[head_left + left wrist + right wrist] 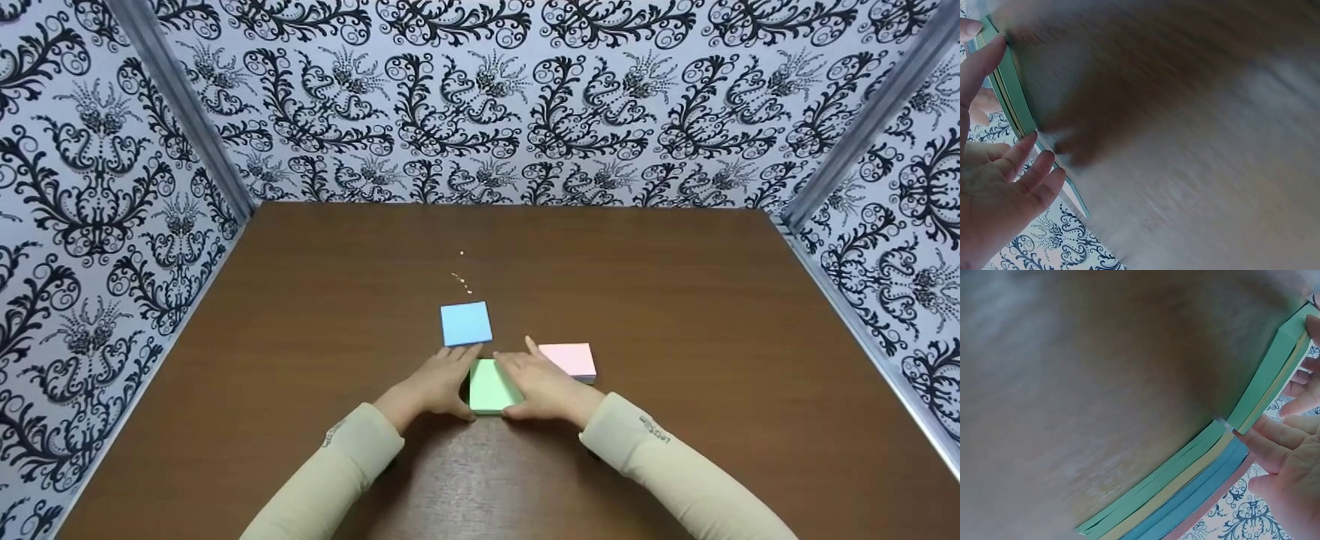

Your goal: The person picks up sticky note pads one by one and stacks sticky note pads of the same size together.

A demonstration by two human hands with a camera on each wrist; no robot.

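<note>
A green-topped stack of sticky notes [493,386] lies between the two hands, with a thin yellow layer showing in its side in the wrist views. My left hand [442,382] spans its left side, thumb at the near corner and fingers around the far corner. From the right, my right hand [551,384] holds it in the same way, thumb on the near edge and fingers along the far part. Just beyond the left fingertips lies a blue-topped square stack [466,323]. Right behind the right hand sits a pink-topped stack [571,360], partly covered by that hand.
All stacks lie on a brown wooden table [675,285]. Several small pale flecks [462,281] show beyond the blue stack. Patterned panels [487,97] with grey metal posts [184,105] enclose the table at the back and sides. In the right wrist view, the neighbouring stack [1176,481] shows green, yellow, blue and pink layers.
</note>
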